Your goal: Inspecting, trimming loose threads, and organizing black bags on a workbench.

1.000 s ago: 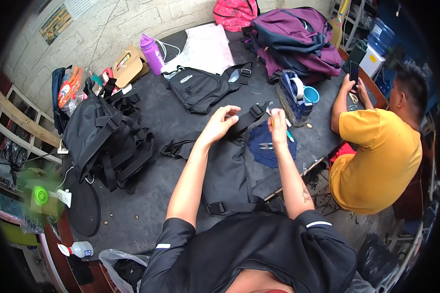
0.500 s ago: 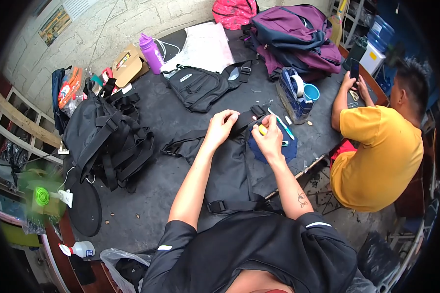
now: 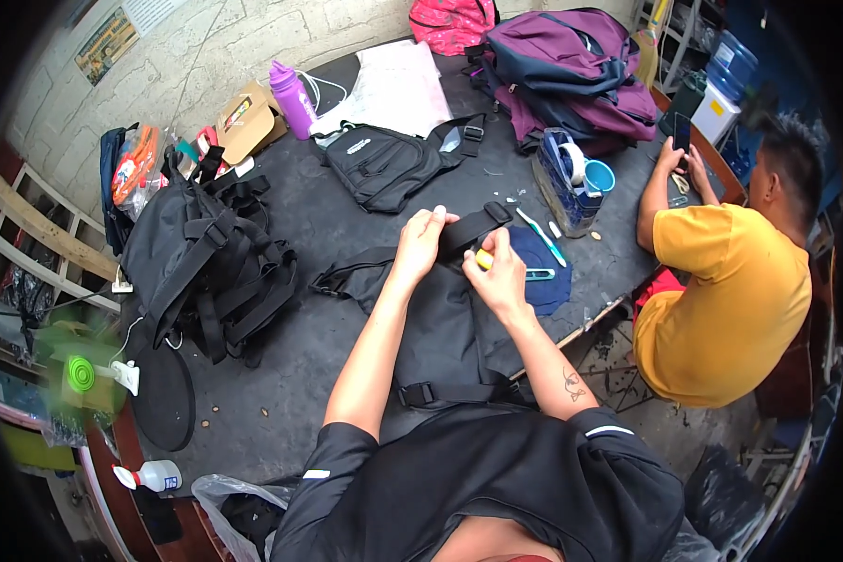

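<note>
A black bag (image 3: 436,318) lies on the table in front of me, with a side-release buckle (image 3: 416,394) on the strap at its near end. My left hand (image 3: 421,242) is closed on the bag's wide black strap (image 3: 479,228), whose end points away to the right. Just right of the strap, my right hand (image 3: 498,278) is closed round a small yellow object (image 3: 484,258), mostly hidden by the fingers. Beside that hand a dark blue cloth (image 3: 548,298) lies flat, bearing a teal cutter-like tool (image 3: 539,274). A slim white-and-green tool (image 3: 541,238) rests at its far edge.
A black sling bag (image 3: 384,169) and purple bottle (image 3: 292,101) lie beyond my hands. Black backpacks (image 3: 206,253) are piled left, a purple backpack (image 3: 567,70) far right. A caddy (image 3: 567,183) holds a blue cup (image 3: 598,176). A person in yellow (image 3: 731,300) sits right, holding a phone.
My right hand has moved left and slightly nearer to me, with the yellow object still in it, uncovering more of the blue cloth and teal tool. My left hand stays on the strap.
</note>
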Action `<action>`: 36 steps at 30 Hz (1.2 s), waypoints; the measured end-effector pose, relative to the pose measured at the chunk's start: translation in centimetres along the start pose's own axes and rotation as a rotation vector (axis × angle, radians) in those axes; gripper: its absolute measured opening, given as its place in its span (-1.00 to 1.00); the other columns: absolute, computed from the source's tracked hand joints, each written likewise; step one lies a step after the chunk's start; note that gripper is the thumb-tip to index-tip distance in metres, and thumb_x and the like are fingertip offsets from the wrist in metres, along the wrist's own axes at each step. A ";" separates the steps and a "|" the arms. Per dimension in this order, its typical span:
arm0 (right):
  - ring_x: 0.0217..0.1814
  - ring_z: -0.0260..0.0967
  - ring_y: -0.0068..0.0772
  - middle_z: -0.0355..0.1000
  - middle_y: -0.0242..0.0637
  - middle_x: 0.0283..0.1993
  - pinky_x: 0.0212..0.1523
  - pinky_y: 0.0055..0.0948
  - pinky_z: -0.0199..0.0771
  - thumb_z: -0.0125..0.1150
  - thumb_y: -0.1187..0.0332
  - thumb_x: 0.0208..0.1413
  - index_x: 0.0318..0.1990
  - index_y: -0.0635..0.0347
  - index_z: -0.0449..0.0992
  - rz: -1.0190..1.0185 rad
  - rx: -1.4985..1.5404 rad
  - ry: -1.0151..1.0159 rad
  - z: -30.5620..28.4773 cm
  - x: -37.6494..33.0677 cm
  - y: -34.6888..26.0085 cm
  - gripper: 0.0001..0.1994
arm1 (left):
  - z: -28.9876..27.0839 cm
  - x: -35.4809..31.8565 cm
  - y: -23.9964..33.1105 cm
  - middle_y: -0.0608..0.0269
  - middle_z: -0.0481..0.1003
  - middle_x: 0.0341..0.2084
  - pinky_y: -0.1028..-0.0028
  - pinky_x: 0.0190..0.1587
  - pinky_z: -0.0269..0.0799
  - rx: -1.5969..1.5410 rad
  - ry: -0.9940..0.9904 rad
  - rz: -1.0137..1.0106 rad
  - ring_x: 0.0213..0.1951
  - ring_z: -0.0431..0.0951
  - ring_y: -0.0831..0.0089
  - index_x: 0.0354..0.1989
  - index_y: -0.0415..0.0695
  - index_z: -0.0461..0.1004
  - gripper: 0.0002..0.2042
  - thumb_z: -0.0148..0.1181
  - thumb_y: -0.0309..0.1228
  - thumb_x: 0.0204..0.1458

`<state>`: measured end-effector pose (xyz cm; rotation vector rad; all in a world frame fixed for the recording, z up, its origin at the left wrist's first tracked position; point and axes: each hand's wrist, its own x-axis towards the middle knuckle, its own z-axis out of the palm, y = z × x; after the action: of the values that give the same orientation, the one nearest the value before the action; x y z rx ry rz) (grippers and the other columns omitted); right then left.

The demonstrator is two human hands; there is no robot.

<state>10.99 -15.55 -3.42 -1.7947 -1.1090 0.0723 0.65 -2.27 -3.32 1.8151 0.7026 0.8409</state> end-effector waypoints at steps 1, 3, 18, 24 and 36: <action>-0.41 0.43 0.06 0.39 -0.12 -0.43 -0.39 -0.15 0.41 0.29 0.24 -0.04 -0.27 0.17 0.23 0.019 0.010 0.021 0.0 0.1 0.2 -0.65 | -0.1 -0.1 0.1 0.23 0.53 -0.34 0.49 -0.05 0.28 -0.003 0.000 0.005 -0.21 0.47 0.48 -0.24 -0.29 0.58 -0.49 -0.16 -0.07 0.30; -0.40 0.43 0.06 0.40 -0.12 -0.43 -0.37 -0.14 0.41 0.29 0.24 -0.03 -0.27 0.17 0.24 0.042 0.007 0.048 -0.2 0.5 0.8 -0.65 | 0.0 -0.3 0.2 0.24 0.53 -0.34 0.49 -0.05 0.29 -0.011 -0.001 0.015 -0.21 0.47 0.48 -0.22 -0.29 0.58 -0.50 -0.17 -0.08 0.30; -0.41 0.45 0.00 0.42 -0.12 -0.44 -0.35 -0.16 0.40 0.29 0.23 -0.02 -0.25 0.17 0.24 0.114 0.013 0.059 -0.8 1.4 2.2 -0.65 | 1.8 -1.0 -0.3 0.28 0.54 -0.37 0.54 -0.11 0.35 -0.043 0.129 0.123 -0.27 0.49 0.55 -0.23 -0.31 0.54 -0.65 0.00 -0.22 0.26; -0.41 0.46 -0.08 0.43 -0.15 -0.46 -0.36 -0.24 0.43 0.33 0.19 -0.04 -0.28 0.18 0.29 0.084 0.050 -0.016 0.0 0.0 1.7 -0.64 | 2.2 -1.5 -0.3 0.41 0.51 -0.42 0.64 -0.24 0.34 -0.191 0.151 0.097 -0.33 0.45 0.69 -0.36 -0.27 0.49 -0.86 0.21 -0.43 0.12; -0.41 0.46 -0.13 0.43 -0.20 -0.46 -0.34 -0.23 0.43 0.31 0.27 -0.11 -0.25 0.15 0.31 0.156 -0.039 0.000 -0.7 -0.1 3.8 -0.68 | 2.8 -2.1 0.3 0.03 0.46 -0.60 0.30 -0.42 0.38 0.200 0.162 0.104 -0.50 0.53 0.12 -0.42 -0.23 0.36 -0.81 0.22 -0.40 0.02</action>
<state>13.74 -16.46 -6.04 -1.9138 -0.9747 0.1445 1.68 -5.43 -4.35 1.9910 0.8253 1.0255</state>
